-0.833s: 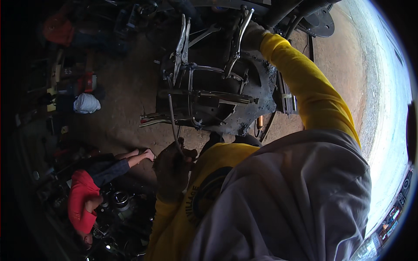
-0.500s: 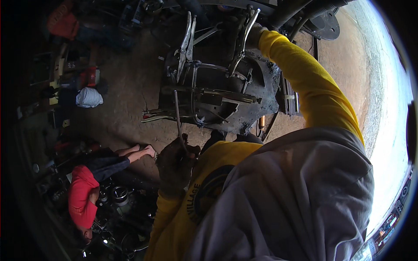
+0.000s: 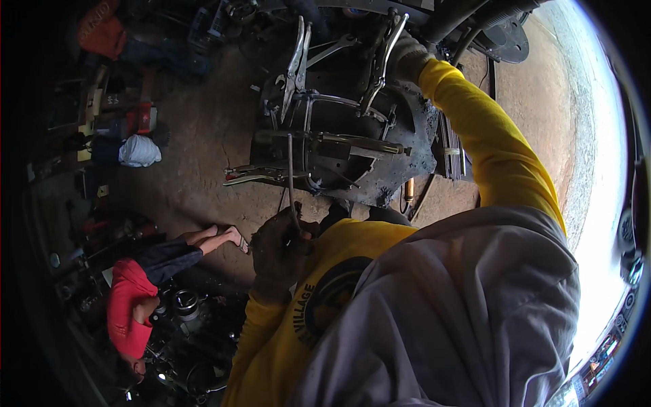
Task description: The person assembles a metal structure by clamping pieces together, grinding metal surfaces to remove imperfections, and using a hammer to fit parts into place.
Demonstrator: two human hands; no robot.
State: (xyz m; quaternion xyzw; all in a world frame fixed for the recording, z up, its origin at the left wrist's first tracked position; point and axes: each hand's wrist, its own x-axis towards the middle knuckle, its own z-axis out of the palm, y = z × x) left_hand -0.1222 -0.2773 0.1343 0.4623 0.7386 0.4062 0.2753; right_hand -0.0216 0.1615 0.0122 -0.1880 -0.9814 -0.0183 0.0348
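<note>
My left hand (image 3: 277, 247), in a dark dirty glove, is closed round the lower end of a thin metal rod (image 3: 291, 173). The rod points up and away, its tip in front of a metal frame of bars (image 3: 359, 140) on a dark steel plate (image 3: 400, 173). My right hand (image 3: 410, 57), gloved too, is beside the locking pliers (image 3: 386, 61) at the far right of the frame; its fingers are hidden. More locking pliers (image 3: 294, 68) stand clamped at the frame's far left, and another pair (image 3: 254, 176) lies out sideways at its near left.
An open-ended wrench (image 3: 332, 51) lies at the back. A bundle of thin rods (image 3: 451, 149) is right of the plate. A person in a red shirt (image 3: 129, 305) is bent over machine parts (image 3: 186, 305) at lower left. Another person in a red shirt (image 3: 100, 28) is at far left.
My left hand and the rod have shifted slightly right, and the rod stands more upright. My right hand has moved a little to the right. The view has shifted slightly.
</note>
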